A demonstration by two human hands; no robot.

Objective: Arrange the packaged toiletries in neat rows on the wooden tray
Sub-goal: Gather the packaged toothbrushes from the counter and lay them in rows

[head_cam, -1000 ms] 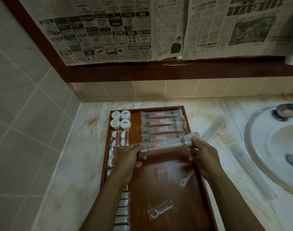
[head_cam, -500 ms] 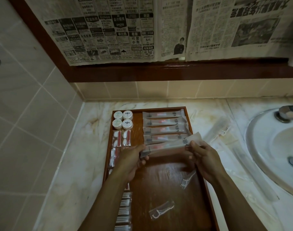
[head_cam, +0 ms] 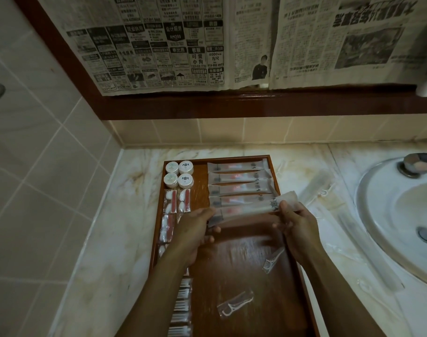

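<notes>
A long wooden tray (head_cam: 244,276) lies on the marble counter. Several long frosted packets (head_cam: 236,177) lie in a row at its far right. Both hands hold one more long packet (head_cam: 251,207) just below that row, its right end tilted up. My left hand (head_cam: 195,227) grips its left end. My right hand (head_cam: 292,220) pinches its right end near a dark emblem. Round white soaps (head_cam: 179,174) sit at the tray's far left, with small red-and-white packets (head_cam: 177,201) below them. Two loose floss-pick packets (head_cam: 234,304) (head_cam: 273,260) lie on the tray's bare part.
A white sink (head_cam: 397,215) with a metal tap (head_cam: 416,164) is set in the counter at right. More clear packets (head_cam: 316,188) lie on the counter between tray and sink. Tiled walls close the left and back. Newspaper (head_cam: 207,40) covers the framed mirror above.
Both hands have kept hold of the long packet. Its right end has lifted and tilted up slightly, and the hands have shifted a little on its ends.
</notes>
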